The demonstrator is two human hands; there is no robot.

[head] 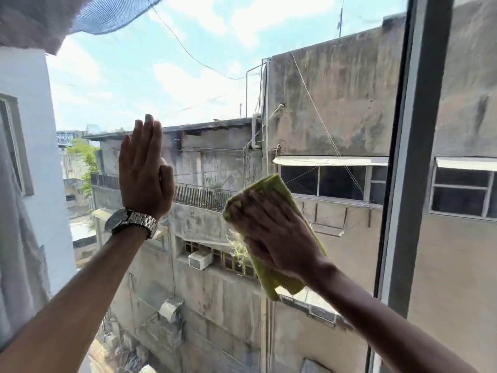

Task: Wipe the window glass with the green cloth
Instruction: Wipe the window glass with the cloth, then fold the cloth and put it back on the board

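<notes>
Beyond the window glass [215, 84] lie weathered concrete buildings, a railed balcony, overhead wires and a bright, cloudy sky; a dark vertical window frame [419, 157] bounds the pane on the right, and a pale curtain [18, 251] hangs at the left edge.

Risks noted, as judgement:
- The pane looks out over a considerable drop. Both arms are extended and weight appears to bear on the glass; heavy leaning could stress the pane or its frame.
- The left hand [145, 173] lies flat on the glass with bare skin. It is likely to leave prints or smears on the area being cleaned, which would then need a further pass.
- A metal wristwatch [131, 223] sits on the left wrist, close to the pane; if the wrist tips forward, the band could scratch the glass.
- The green cloth [269, 189] is held only by palm pressure, with its lower end hanging free below the hand. A quick stroke could let it bunch or slip out, leaving bare fingers rubbing the glass.

Position of the task item: the green cloth is spread against the glass under the right hand [277, 232], towards the lower right of the pane, near the frame but apart from it. The right hand is open, fingers spread, pressing the cloth flat rather than clenching it. The left hand is open and empty, fingers together and pointing upward, well left of the cloth and not touching it.
</notes>
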